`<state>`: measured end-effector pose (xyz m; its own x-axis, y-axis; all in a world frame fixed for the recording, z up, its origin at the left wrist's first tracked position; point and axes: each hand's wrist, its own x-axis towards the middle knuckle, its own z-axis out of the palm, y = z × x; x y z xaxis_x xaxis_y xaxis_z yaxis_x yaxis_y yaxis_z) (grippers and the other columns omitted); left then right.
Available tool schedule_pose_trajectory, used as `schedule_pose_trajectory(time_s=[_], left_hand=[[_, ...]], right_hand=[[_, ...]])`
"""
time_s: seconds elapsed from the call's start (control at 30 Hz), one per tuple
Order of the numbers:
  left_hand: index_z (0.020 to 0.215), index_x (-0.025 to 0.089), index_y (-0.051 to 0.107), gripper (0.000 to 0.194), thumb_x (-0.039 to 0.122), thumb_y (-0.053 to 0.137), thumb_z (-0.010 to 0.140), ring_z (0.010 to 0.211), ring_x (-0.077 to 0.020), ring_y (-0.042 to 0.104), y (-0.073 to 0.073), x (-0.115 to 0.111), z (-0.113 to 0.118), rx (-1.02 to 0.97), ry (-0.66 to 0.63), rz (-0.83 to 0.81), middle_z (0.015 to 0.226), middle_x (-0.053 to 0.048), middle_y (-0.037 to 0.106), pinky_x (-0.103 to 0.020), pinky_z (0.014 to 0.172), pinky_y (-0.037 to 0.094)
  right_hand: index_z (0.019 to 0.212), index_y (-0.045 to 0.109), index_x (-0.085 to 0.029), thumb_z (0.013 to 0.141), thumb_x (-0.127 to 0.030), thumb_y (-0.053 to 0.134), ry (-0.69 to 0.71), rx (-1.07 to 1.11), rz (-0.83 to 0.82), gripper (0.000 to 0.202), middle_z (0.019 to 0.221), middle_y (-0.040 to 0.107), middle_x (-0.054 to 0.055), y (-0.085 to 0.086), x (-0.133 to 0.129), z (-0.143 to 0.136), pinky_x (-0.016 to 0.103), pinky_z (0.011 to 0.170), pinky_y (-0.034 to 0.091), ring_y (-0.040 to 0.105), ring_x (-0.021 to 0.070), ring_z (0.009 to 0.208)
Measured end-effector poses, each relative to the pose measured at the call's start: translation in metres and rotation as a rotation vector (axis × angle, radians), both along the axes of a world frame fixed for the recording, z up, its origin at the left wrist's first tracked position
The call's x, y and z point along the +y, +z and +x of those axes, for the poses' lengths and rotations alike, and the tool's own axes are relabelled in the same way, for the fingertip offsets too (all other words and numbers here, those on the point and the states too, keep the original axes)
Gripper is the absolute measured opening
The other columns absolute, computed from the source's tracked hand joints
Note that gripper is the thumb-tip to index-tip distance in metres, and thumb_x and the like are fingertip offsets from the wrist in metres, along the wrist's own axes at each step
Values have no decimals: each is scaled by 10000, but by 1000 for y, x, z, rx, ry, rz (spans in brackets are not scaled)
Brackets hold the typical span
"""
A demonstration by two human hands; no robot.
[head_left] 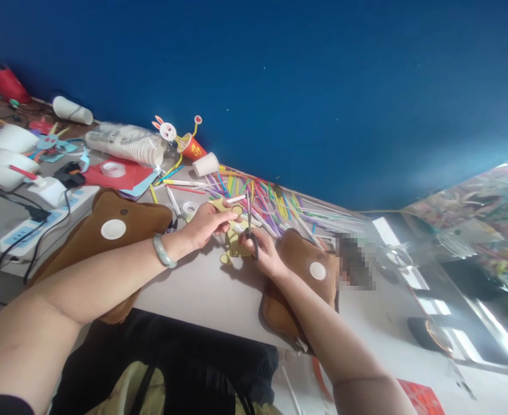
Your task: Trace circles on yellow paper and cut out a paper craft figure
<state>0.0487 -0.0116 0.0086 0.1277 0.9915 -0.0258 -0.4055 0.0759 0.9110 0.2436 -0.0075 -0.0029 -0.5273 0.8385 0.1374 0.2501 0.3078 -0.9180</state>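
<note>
My left hand (206,226), with a pale bangle (164,251) at the wrist, pinches a small yellow paper piece (237,211) between thumb and fingers. In my right hand (264,253) is a pair of scissors (254,243), its dark handles around the fingers and its blades pointing up, close beside the paper. Whether the blades are parted is hard to make out. Beneath both hands lie more yellow paper cutouts (225,259), partly covered by the fingers. A roll of clear tape (188,209) sits just left of my left hand.
Brown bear-shaped cushions lie under my left forearm (145,216) and right forearm (286,259). Coloured straws (279,202) spread along the blue wall (279,104). Behind stand stacked paper cups (128,144) and a red cup (193,148); a power strip (41,222) with cables is at left.
</note>
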Motion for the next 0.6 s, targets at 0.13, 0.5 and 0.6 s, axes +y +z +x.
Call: schedule_pose_trajectory(time_s=[0.13,0.5,0.6], left_hand=[[715,149,621,201,289,763,742,465,-54,459,2,-1,1,-11,14,20,618,-7,607,-178,418,273],[708,143,645,189,299,731,769,478,-69,449,5,-4,2,1,2,16,528,16,508,-192,428,277],[698,145,637,191,295,738,759,485,-69,457,6,-4,2,4,2,22,534,18,506,-193,435,277]], right_hand=[[756,581,-177,798,-832,525,40,-51,38,659,668,557,14,1,-2,-1,293,614,396,493,152,627],[704,561,-189,852,-775,518,97,-38,70,606,620,561,12,4,-3,-2,287,607,413,506,149,595],[685,544,-191,848,-762,540,94,-35,68,594,611,562,8,4,-3,-2,285,607,416,504,146,589]])
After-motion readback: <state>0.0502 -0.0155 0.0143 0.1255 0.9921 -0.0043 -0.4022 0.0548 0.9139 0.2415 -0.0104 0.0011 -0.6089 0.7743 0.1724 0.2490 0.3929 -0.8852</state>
